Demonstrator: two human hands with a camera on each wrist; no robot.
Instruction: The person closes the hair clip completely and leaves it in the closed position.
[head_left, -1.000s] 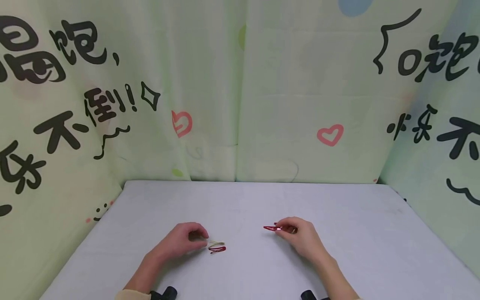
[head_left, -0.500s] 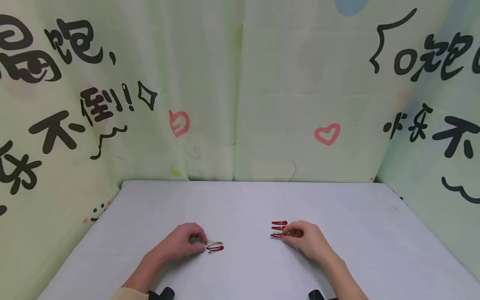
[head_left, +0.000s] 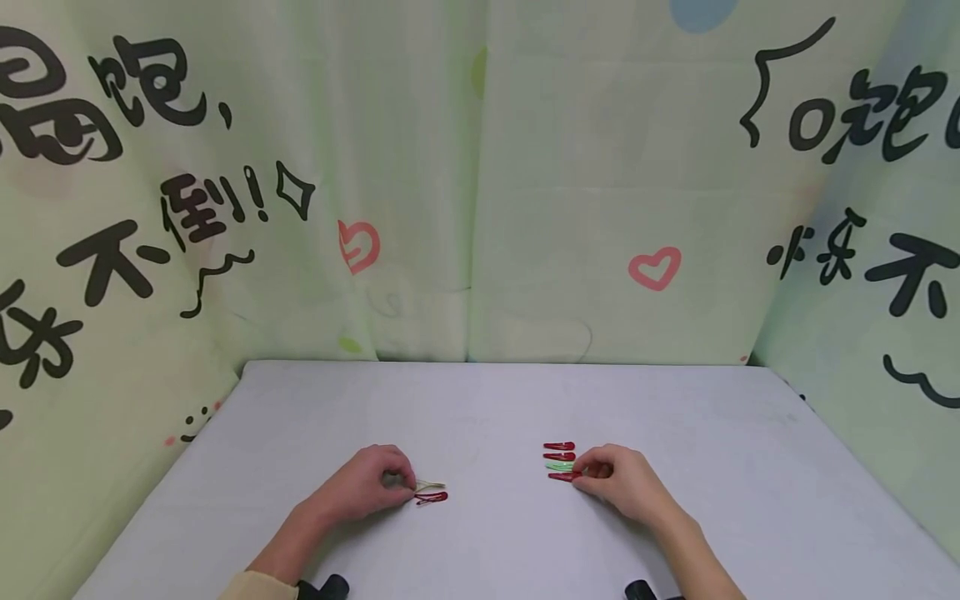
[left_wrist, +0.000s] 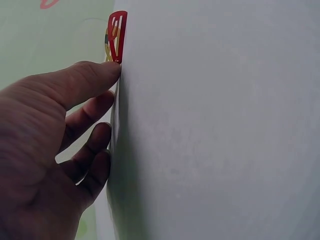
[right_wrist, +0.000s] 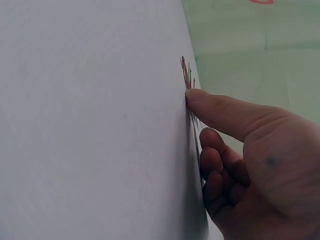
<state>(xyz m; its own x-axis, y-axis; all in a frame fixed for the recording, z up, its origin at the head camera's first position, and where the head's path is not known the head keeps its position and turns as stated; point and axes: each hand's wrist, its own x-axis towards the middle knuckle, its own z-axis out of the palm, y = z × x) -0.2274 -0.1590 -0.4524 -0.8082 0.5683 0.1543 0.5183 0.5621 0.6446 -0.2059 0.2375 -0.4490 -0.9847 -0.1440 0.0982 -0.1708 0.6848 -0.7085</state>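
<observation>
Pinched in right hand (head_left: 618,481), just nearside of green clip (head_left: 557,467): front red clip (head_left: 561,477), long axis sideways, parallel. Pinched in left hand (head_left: 369,483), well left of it: red-and-yellow clips (left_wrist: 123,34). Beyond green clip: two red clips (head_left: 558,457).

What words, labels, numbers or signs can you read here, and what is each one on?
"不": left side of the green curtain.
"倒!": same side, above and to the right; my best reading.
"不": right side of the curtain, touching the picture's edge.
Other dark characters on the curtain: too stylised, folded or cut off to read surely.
Hair clips and white table: no readable text.
</observation>
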